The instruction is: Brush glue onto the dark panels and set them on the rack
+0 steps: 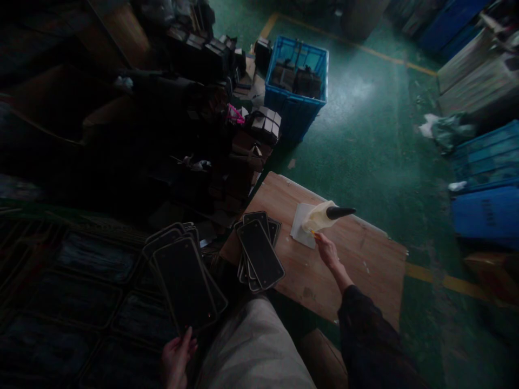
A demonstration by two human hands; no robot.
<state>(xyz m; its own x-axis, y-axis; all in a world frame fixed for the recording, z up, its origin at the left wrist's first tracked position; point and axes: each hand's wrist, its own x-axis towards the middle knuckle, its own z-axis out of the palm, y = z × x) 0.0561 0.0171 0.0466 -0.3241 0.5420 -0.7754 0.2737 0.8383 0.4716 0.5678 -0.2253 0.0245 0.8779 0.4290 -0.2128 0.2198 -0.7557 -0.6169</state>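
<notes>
My left hand (178,354) is closed at the lower edge of the top dark rectangular plate (184,283), thumb against it. That plate lies over several similar ones with pale rims. My right hand (327,253) reaches over the wooden board and pinches a small thing with a yellow tip (312,232); its kind is too small to tell. Just beyond the fingertips is a cream, bag-like thing (318,217) with a black cone-shaped end (340,212). It rests over a pale flat sheet (299,224). Between my hands, a fanned stack of dark plates (261,254) overlaps the board's left edge.
The wooden board (357,270) stands in front of my knee. Beyond it is a blue crate (295,100) with dark bundles inside. Strapped bundles (265,123) crowd the dim left side. More blue crates (486,208) line the right, on a green floor (365,146).
</notes>
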